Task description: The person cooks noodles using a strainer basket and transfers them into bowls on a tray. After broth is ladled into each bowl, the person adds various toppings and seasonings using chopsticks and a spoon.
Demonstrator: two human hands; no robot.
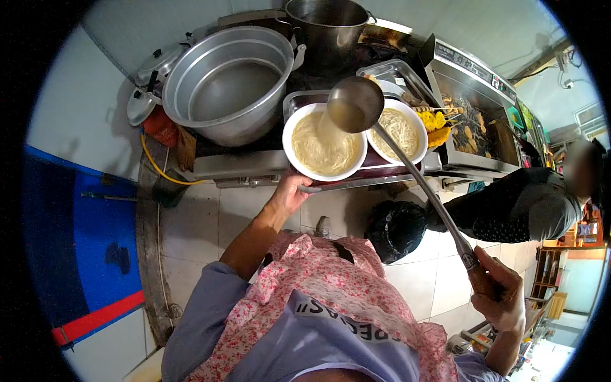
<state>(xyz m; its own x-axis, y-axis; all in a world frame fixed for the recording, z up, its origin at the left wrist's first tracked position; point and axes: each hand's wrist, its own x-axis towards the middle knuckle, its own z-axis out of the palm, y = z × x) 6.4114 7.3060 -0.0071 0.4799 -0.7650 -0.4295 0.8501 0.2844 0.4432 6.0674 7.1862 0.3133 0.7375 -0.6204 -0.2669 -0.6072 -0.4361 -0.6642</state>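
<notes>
My right hand [499,290] is wrapped around the end of a long-handled metal ladle [435,198]. The ladle's scoop is tilted over the left white bowl [326,177], and cloudy broth runs from it onto the noodles [312,148] there. Beside it on the right stands a second white bowl [424,141], also with noodles; the ladle partly covers its edge. Both bowls rest on a metal tray [375,176]. At the tray's near edge, just below the left bowl, my left hand [293,193] is closed on the rim.
A large aluminium pot [254,130] stands left of the tray, with a tall steel pot [328,35] behind. To the right are yellow skewered pieces [433,121] and a fryer [474,149]. A black bag-lined bin [394,232] is on the floor; another person [528,204] is at right.
</notes>
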